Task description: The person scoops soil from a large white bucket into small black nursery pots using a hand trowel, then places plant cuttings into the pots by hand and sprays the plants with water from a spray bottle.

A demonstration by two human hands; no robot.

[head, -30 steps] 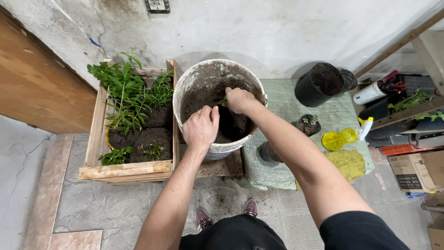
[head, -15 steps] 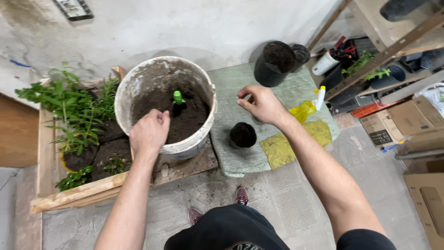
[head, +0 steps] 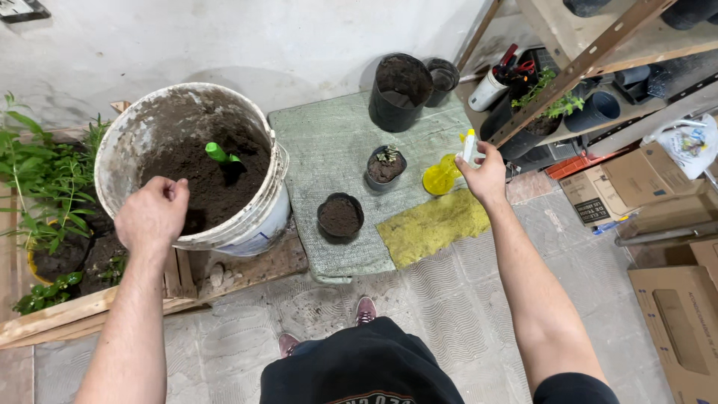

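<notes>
**Grabbing the sprayer**

Right hand [head: 486, 173] is wrapped around the yellow plastic spray bottle [head: 441, 176] on the green woven mat [head: 329, 146], by two small black pots. Left hand [head: 152, 215], loosely curled and empty, hovers over the dirty white soil bucket [head: 265, 213].

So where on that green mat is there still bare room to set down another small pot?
The green mat is bare along its left side, between the white bucket and the two small pots. It is crowded at the far right corner: the tall black pot, the yellow spray bottle and the right hand.
</notes>
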